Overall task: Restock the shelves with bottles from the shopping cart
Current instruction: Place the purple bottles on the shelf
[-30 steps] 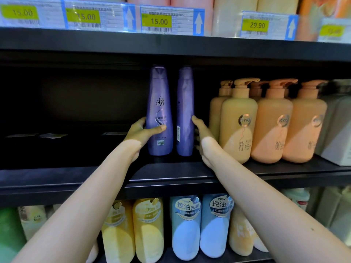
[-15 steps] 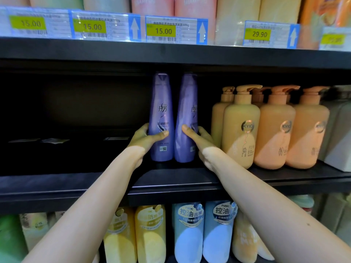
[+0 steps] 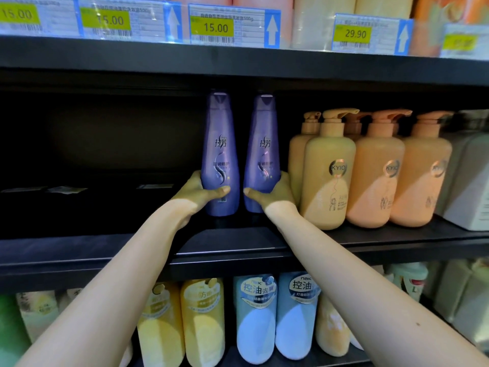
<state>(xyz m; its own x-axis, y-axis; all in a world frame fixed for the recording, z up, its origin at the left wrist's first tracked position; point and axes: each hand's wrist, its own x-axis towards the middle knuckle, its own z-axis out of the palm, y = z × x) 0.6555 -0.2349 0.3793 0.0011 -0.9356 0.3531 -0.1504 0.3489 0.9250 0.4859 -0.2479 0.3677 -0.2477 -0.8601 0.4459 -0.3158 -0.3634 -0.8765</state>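
Two tall purple plastic shampoo bottles stand upright side by side on a black metal middle shelf (image 3: 238,245), close together with a thin gap between them, seen from the head camera. The left hand (image 3: 197,193) wraps the lower part of the left purple bottle (image 3: 219,154), thumb across its front and fingers hidden round the far side. The right hand (image 3: 275,193) grips the lower part of the right purple bottle (image 3: 262,154) the same way, thumb pointing toward nine o'clock. Both bare forearms reach up from the bottom corners of the view.

At three o'clock from the purple pair, just beside the right hand, stands a row of peach and tan pump bottles (image 3: 375,176) with round badges. At nine o'clock the shelf space is dark, with a few flat paper tags (image 3: 63,189) lying near the back.

At twelve o'clock, yellow price labels (image 3: 211,27) read 15.00 and 29.90 along the upper shelf edge, with pale bottles above them. At six o'clock, on the lower shelf, stand yellow bottles (image 3: 203,321) and pale blue bottles (image 3: 255,319), partly hidden by the arms.
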